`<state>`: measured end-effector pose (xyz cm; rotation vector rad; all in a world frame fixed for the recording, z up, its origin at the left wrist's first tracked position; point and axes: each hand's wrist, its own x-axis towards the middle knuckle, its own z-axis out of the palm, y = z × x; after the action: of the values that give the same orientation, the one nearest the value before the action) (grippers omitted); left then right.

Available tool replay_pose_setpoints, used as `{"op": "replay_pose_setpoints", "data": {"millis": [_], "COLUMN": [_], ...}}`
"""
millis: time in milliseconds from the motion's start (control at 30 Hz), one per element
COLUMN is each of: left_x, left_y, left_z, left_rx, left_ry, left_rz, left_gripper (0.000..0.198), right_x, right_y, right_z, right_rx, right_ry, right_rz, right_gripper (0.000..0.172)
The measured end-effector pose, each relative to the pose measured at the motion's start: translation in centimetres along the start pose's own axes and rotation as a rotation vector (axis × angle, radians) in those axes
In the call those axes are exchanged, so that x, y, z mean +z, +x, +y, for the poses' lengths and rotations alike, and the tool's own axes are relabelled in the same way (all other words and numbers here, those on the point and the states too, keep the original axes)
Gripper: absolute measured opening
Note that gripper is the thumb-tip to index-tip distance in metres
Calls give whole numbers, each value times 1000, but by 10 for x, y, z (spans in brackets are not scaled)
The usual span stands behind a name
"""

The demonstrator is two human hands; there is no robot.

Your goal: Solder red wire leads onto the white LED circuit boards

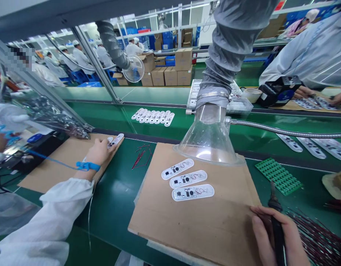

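1. Black-handled soldering iron point(275, 204) sits in my right hand point(281, 236), fingers point(260, 223) wrapped around the grip pen-style, with the tip pointing up, just off the corner of the cardboard.
2. My left hand point(99, 152) has its fingers point(109, 145) closed on the end of a white oblong circuit board point(116, 140), right at the far edge of a brown cardboard pad point(62, 166). There's a blue anti-static wrist strap point(88, 166) on that wrist, with a thin blue cord point(51, 159) running off to the left.
3. Between my hands, three more white oblong circuit boards point(188, 179) lie side by side on a big brown cardboard sheet point(187, 231), under a clear plastic fume funnel point(206, 142) on grey ducting point(228, 40).
4. Thin red wires point(140, 157) lie on the green workbench point(115, 199) between the two cardboard pieces. A green PCB panel point(278, 176) sits to the right of the sheet, near a bundle of dark red wires point(320, 236).
5. Across the bench, a co-worker's hands point(303, 92) are working over more boards.
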<state>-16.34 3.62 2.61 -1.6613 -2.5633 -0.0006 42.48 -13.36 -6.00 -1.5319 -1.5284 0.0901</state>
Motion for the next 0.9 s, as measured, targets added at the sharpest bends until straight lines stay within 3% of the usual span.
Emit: {"op": "replay_pose_setpoints", "data": {"millis": [100, 267, 367, 467, 600, 767, 900], "left_x": [11, 9, 1, -3, -1, -2, -1], "left_y": [-4, -9, -27, -59, -98, -115, -134], "left_z": [-4, 19, 49, 95, 144, 149, 153], "left_rx": [34, 163, 260, 381, 582, 655, 716], "left_ry": [14, -48, -124, -292, -465, -564, -593], "left_rz": [-5, -24, -27, -39, -192, -306, -339], "left_gripper": [51, 38, 37, 41, 42, 40, 31], "right_x": [0, -5, -8, -10, -13, -14, 3], "right_y": [0, -1, -3, -3, -2, -2, -7], "right_z": [-2, -7, -11, -13, -16, -32, -57], "right_rx": [35, 57, 62, 57, 28, -58, -93], "right_ry": [18, 21, 13, 4, -8, -40, 18], "right_rz": [3, -10, -29, -51, -94, -155, -234], "right_gripper": [33, 28, 25, 21, 21, 18, 20]}}
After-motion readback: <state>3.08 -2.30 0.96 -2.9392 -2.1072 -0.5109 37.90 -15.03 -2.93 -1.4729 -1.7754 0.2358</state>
